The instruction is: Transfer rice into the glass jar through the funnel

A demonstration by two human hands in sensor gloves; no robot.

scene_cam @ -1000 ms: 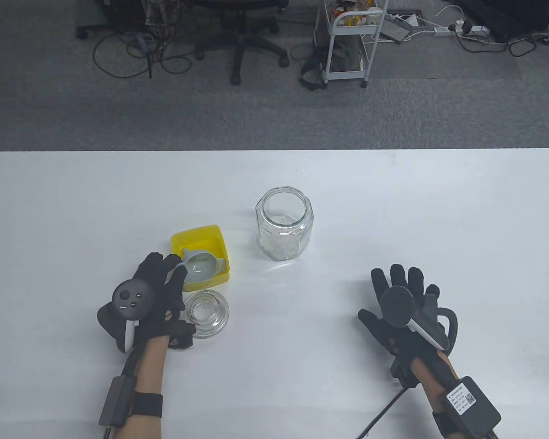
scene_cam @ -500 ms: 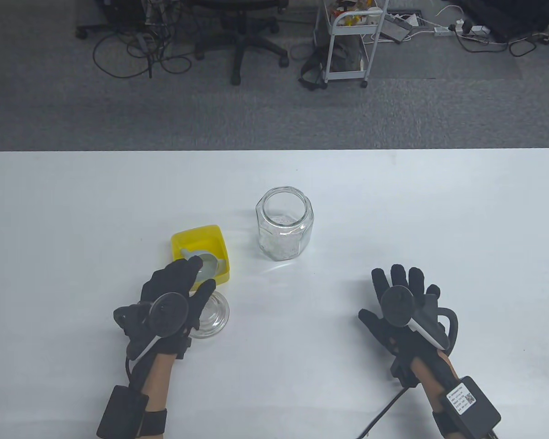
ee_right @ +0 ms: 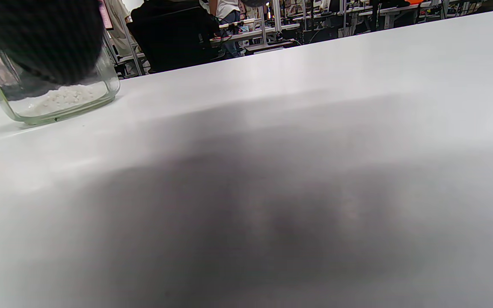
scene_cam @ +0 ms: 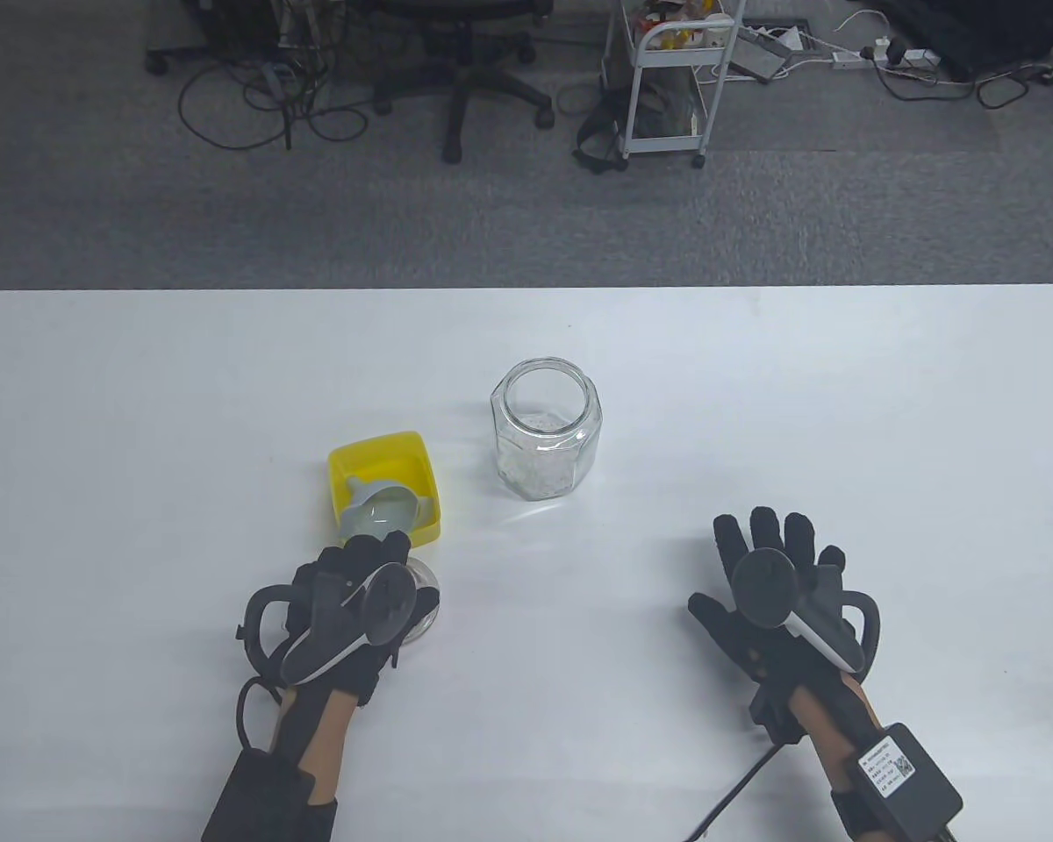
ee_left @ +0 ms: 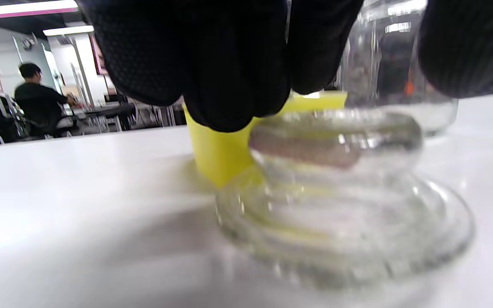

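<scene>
Glass lid (scene_cam: 421,605) mostly hidden under left hand (scene_cam: 355,605)

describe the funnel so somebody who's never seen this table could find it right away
Start at the clear glass jar standing mid-table, then look to its left for the yellow tub. The funnel lies inside that tub: pale grey-blue plastic, on its side, the only non-glass, non-yellow item there.

The clear, faceted glass jar (scene_cam: 545,429) stands upright and open on the worktop (scene_cam: 755,395), a shallow layer of white rice (ee_right: 60,99) at its bottom. Nearer me on my left, the pale grey funnel (scene_cam: 380,509) lies tilted inside the yellow tub (scene_cam: 384,452). Just in front, my left hand covers the glass lid (ee_left: 340,196), which lies flat.
</scene>
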